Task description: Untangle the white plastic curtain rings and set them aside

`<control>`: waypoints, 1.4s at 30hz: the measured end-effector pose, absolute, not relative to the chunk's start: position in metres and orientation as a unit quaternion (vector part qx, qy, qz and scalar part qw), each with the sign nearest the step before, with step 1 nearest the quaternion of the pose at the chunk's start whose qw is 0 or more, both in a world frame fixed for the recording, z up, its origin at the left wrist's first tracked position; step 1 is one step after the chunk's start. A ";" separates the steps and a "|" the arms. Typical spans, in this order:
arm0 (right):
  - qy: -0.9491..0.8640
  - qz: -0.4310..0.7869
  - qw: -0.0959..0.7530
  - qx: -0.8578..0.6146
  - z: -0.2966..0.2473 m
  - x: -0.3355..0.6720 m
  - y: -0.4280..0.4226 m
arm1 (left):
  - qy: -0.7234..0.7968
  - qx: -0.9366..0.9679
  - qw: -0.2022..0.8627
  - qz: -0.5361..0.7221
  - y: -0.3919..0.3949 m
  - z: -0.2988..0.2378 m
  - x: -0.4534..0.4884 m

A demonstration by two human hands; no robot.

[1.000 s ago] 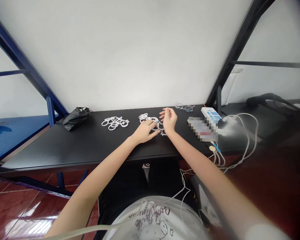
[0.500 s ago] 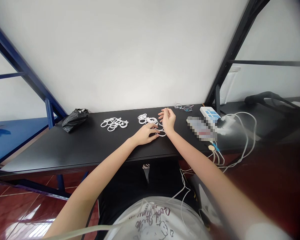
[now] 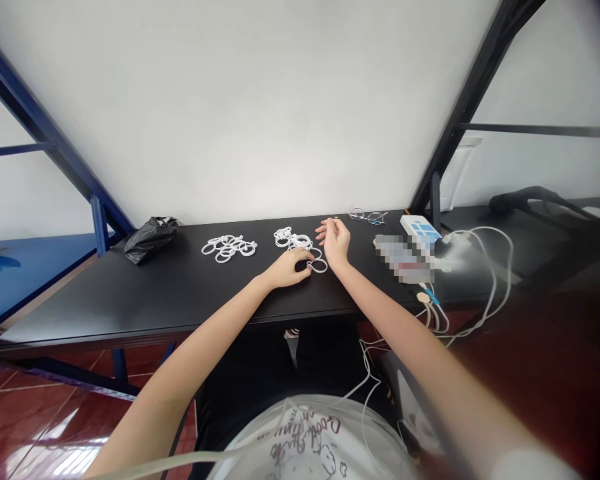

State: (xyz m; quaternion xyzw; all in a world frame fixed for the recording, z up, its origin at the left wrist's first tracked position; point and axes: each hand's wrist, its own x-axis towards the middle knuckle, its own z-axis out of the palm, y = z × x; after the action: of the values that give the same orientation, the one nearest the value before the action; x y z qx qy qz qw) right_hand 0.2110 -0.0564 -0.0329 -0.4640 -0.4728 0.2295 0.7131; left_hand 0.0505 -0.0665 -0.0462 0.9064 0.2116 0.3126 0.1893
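On a black table (image 3: 130,293), my left hand (image 3: 289,267) rests with its fingers curled, and their tips pinch a white plastic ring (image 3: 320,266). Just behind it lies a loose pile of white rings (image 3: 294,239). My right hand (image 3: 336,243) hovers a little above the table beside that pile, with its fingers loosely spread and nothing in them. A second, flatter group of white rings (image 3: 229,247) lies further left.
A crumpled black plastic bag (image 3: 150,238) sits at the table's back left. Eyeglasses (image 3: 368,215), a white and blue power strip (image 3: 421,229) and white cables (image 3: 485,280) lie to the right. Blue (image 3: 55,143) and black frame bars (image 3: 473,83) rise on either side.
My left hand has drawn back slightly toward me with one ring pulled out of the pile. My right hand has barely shifted.
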 end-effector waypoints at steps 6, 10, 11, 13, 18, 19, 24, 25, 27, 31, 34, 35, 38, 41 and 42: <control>-0.481 0.225 0.708 -0.465 -0.034 0.211 -0.056 | 0.221 0.899 0.203 0.319 -0.066 -0.047 0.051; -0.483 0.226 0.704 -0.469 -0.034 0.211 -0.056 | 0.227 0.890 0.224 0.325 -0.064 -0.050 0.052; -0.482 0.228 0.704 -0.469 -0.034 0.211 -0.056 | 0.228 0.888 0.232 0.326 -0.064 -0.051 0.052; -0.479 0.231 0.707 -0.467 -0.033 0.211 -0.056 | 0.230 0.881 0.248 0.331 -0.063 -0.051 0.051; -0.465 0.217 0.725 -0.459 -0.030 0.211 -0.059 | 0.241 0.807 0.378 0.386 -0.057 -0.048 0.048; -0.467 0.212 0.727 -0.457 -0.030 0.211 -0.060 | 0.246 0.777 0.417 0.403 -0.055 -0.047 0.047; -0.565 0.206 0.676 -0.426 -0.033 0.205 -0.066 | 0.263 0.674 0.519 0.454 -0.048 -0.047 0.044; -0.592 0.210 0.655 -0.419 -0.034 0.203 -0.066 | 0.264 0.657 0.537 0.459 -0.048 -0.047 0.043; -0.630 0.223 0.622 -0.409 -0.037 0.201 -0.067 | 0.261 0.625 0.570 0.464 -0.048 -0.046 0.043; -0.638 0.251 0.608 -0.400 -0.039 0.200 -0.066 | 0.251 0.573 0.619 0.476 -0.048 -0.042 0.040; -0.636 0.282 0.603 -0.392 -0.040 0.201 -0.064 | 0.247 0.546 0.635 0.487 -0.047 -0.039 0.036; -0.636 0.294 0.599 -0.388 -0.041 0.201 -0.063 | 0.247 0.540 0.638 0.490 -0.046 -0.039 0.035; -0.634 0.331 0.588 -0.377 -0.043 0.200 -0.061 | 0.247 0.538 0.638 0.493 -0.046 -0.038 0.032; -0.630 0.361 0.579 -0.371 -0.045 0.199 -0.059 | 0.245 0.548 0.632 0.490 -0.048 -0.038 0.034; -0.628 0.369 0.576 -0.371 -0.045 0.200 -0.058 | 0.247 0.562 0.620 0.489 -0.048 -0.038 0.035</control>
State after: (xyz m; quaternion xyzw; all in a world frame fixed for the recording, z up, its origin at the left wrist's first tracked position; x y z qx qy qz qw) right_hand 0.1996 -0.0582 -0.0452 -0.3707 -0.6277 0.3691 0.5764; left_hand 0.0350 -0.0484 -0.0382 0.5618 0.2467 0.4888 0.6201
